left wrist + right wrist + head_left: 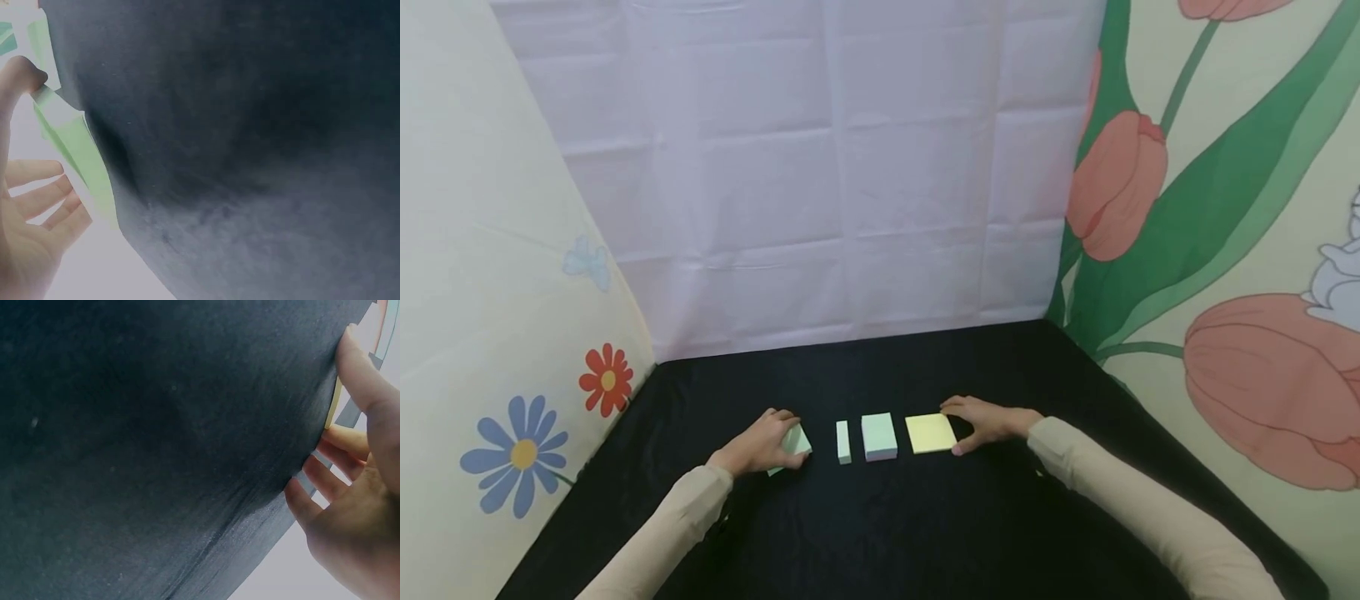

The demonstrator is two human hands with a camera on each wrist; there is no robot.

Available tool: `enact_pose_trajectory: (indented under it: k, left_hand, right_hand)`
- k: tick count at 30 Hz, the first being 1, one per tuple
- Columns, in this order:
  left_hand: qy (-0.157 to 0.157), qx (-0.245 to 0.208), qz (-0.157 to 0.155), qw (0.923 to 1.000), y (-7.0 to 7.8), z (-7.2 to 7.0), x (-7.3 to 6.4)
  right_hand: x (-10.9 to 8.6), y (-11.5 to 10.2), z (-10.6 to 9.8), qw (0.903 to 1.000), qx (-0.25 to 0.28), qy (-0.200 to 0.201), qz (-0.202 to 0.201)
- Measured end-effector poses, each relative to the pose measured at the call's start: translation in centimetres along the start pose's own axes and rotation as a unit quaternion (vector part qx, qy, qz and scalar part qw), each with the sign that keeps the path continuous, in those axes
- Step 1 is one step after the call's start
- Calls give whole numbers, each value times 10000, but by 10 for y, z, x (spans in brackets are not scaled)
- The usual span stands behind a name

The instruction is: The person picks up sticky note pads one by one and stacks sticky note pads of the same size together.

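Note:
My left hand (762, 443) grips a light green sticky note pad (799, 440), thumb at its near corner and fingers over the far side; the pad sits at an angle. In the left wrist view the pad's edge (90, 159) shows beneath the thumb. At the right end of the row, my right hand (988, 419) holds a yellow sticky note pad (928, 433) by its right side, thumb at the near corner and fingers at the far one. Only a thin yellow edge (334, 406) appears in the right wrist view.
Between the hands stand a narrow pale green pad (842, 440) and a thicker block of notes (879, 435), pale green on top with a lilac lower part. All lie on a black cloth-covered table (865, 533). A white curtain (835, 183) hangs behind.

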State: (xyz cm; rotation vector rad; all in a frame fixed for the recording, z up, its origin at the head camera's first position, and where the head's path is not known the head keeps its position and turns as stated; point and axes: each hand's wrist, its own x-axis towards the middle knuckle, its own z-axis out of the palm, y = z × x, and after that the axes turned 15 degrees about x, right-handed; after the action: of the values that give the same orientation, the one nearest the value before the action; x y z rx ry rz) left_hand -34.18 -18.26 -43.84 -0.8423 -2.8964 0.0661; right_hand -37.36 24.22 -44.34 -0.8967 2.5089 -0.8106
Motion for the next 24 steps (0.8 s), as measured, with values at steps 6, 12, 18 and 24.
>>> enact_pose_trajectory:
  k: [6, 12, 18, 24]
  left_hand:
    - [55, -23, 78, 10000, 5, -5, 8]
    - [76, 21, 180, 9998, 11, -10, 13]
    - [132, -3, 167, 9998, 17, -16, 22]
    - [143, -42, 319, 9994, 27, -22, 34]
  right_hand:
    - [0, 2, 0, 10000, 22, -11, -38]
    - [0, 2, 0, 10000, 44, -14, 2]
    - [0, 1, 0, 10000, 20, -16, -8]
    - [1, 0, -1, 10000, 9, -47, -67]
